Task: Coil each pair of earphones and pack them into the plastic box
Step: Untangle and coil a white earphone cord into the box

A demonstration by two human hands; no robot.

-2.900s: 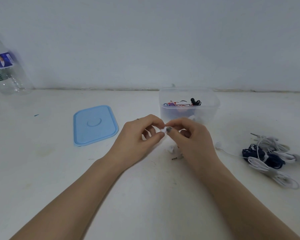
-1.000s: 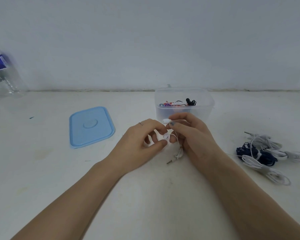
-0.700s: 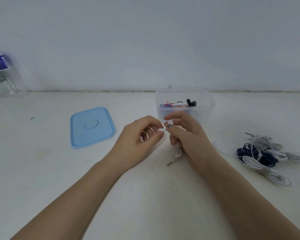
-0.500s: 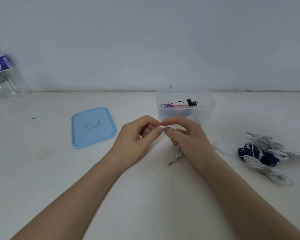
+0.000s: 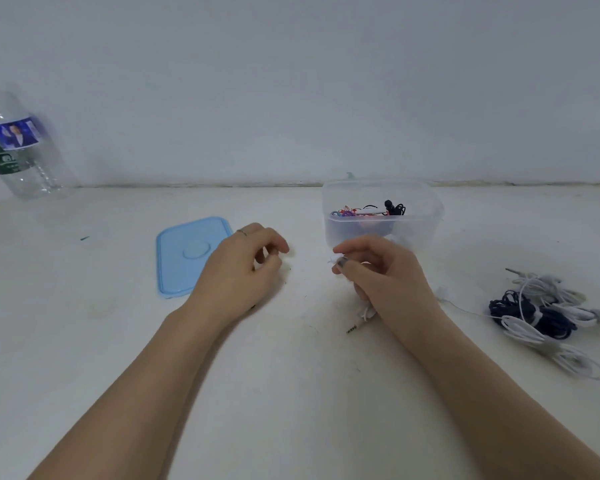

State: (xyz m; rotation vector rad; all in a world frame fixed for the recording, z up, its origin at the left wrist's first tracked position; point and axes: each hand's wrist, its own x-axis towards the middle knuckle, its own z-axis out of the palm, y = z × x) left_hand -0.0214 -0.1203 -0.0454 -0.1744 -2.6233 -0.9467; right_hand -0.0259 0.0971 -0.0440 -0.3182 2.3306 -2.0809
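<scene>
Head view: white earphones held in right hand

White earphones (image 5: 366, 308) are pinched in the right hand (image 5: 385, 278), fingers curled, centre frame, plug dangling just above the counter (image 5: 291, 375). The left hand (image 5: 239, 271) is loosely curled, holding nothing. The plastic box (image 5: 381, 216) is seen just behind; further earphone bundles (image 5: 548, 317) lie at right.

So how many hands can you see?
2: the left hand hovers over the table beside the blue lid; the right hand holds white earphones before the box.
</scene>
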